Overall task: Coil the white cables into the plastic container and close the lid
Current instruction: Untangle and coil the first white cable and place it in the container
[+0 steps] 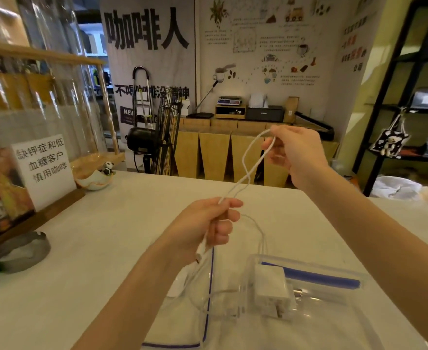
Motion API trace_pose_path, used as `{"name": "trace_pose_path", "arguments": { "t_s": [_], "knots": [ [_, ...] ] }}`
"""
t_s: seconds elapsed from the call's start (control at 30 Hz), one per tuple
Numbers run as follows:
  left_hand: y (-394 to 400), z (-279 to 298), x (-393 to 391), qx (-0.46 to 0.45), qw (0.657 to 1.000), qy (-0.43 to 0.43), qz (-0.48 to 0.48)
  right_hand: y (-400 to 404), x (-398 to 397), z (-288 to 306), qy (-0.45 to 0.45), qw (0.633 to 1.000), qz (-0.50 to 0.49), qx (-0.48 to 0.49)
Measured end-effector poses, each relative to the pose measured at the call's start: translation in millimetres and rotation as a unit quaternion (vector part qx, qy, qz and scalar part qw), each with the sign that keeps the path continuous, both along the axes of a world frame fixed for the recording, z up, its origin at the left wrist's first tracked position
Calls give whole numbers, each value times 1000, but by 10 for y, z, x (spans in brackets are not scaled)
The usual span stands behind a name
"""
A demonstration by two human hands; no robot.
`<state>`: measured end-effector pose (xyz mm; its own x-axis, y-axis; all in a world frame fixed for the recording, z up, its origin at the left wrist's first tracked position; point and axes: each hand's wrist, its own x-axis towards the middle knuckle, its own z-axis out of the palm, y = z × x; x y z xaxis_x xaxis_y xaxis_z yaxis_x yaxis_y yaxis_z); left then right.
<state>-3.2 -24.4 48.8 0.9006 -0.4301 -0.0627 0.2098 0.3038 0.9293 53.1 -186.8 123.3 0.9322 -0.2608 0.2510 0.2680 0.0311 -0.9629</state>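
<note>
Left hand clenched on the white cable just above the connector; right hand pinching the top of a raised loop, well above the table. Best done by keeping the loops even and small, feeding slack with the right, stacking turns in the left fist, avoiding twist. Thin, limp, bright white, trailing down into the clear plastic container, where a white charger block lies; blue-edged lid off, just beside.
</note>
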Motion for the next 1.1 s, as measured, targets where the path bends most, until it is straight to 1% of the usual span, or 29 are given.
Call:
{"name": "trace_pose_path", "arguments": {
  "t_s": [0.03, 0.07, 0.1, 0.13, 0.17, 0.2, 0.23, 0.27, 0.3, 0.37, 0.4, 0.43, 0.5, 0.53, 0.57, 0.63, 0.67, 0.7, 0.77, 0.8, 0.83, 0.87, 0.9, 0.93, 0.97, 1.03, 1.1],
  "knots": [
    [54, 54, 1, -27, 1000, 1, -2, -63, 33, -31, 5, 999, -26, -44],
    [106, 129, 7, -53, 999, 4, -6, -118, 53, -71, 4, 991, -57, -121],
    [151, 204, 23, -76, 997, 4, -12, -157, 63, -127, -8, 968, -92, -233],
    [182, 270, 46, -95, 995, -1, -21, -183, 69, -200, -30, 927, -127, -352],
    [190, 329, 71, -111, 993, -6, -29, -194, 57, -277, -62, 882, -143, -445],
    [178, 384, 97, -120, 992, -13, -35, -189, 31, -340, -104, 854, -134, -492],
    [159, 440, 112, -124, 991, -23, -41, -170, -2, -387, -141, 849, -103, -499],
    [129, 487, 123, -123, 991, -36, -47, -152, -53, -421, -171, 859, -56, -479],
    [90, 526, 130, -125, 990, -51, -51, -132, -114, -443, -179, 878, -4, -445],
    [9, 582, 130, -146, 984, -80, -66, -94, -257, -491, -151, 913, 92, -369],
    [-23, 598, 130, -166, 979, -92, -75, -80, -317, -532, -134, 920, 121, -348],
    [-47, 608, 134, -192, 973, -100, -83, -71, -364, -585, -118, 919, 134, -351],
    [-75, 597, 152, -251, 959, -94, -90, -50, -447, -707, -91, 900, 147, -399],
    [-84, 591, 160, -272, 954, -90, -86, -35, -486, -766, -89, 876, 152, -449],
    [-88, 578, 170, -283, 952, -89, -79, -16, -530, -808, -97, 835, 150, -521],
    [-111, 552, 187, -278, 954, -99, -50, 29, -616, -874, -130, 723, 120, -668],
    [-123, 525, 211, -266, 958, -106, -29, 69, -664, -909, -150, 686, 111, -703],
    [-142, 504, 236, -255, 960, -112, -11, 114, -708, -925, -165, 668, 118, -716],
    [-166, 430, 313, -247, 962, -118, 23, 197, -801, -918, -184, 649, 142, -725],
    [-170, 384, 358, -236, 962, -129, 41, 229, -844, -883, -188, 650, 144, -722],
    [-163, 342, 396, -211, 965, -148, 59, 245, -879, -845, -190, 658, 140, -716],
    [-143, 303, 429, -169, 968, -171, 74, 245, -890, -819, -198, 667, 129, -706],
    [-115, 277, 446, -117, 971, -194, 78, 247, -902, -780, -212, 669, 114, -703],
    [-84, 259, 451, -57, 973, -215, 70, 241, -909, -734, -220, 656, 99, -715],
    [-51, 251, 446, 8, 971, -235, 49, 233, -908, -689, -227, 651, 81, -720],
    [-12, 262, 409, 141, 951, -277, 4, 178, -863, -607, -255, 664, 56, -701],
    [3, 289, 370, 243, 916, -320, -13, 114, -824, -512, -282, 671, 60, -683]
  ]
}}
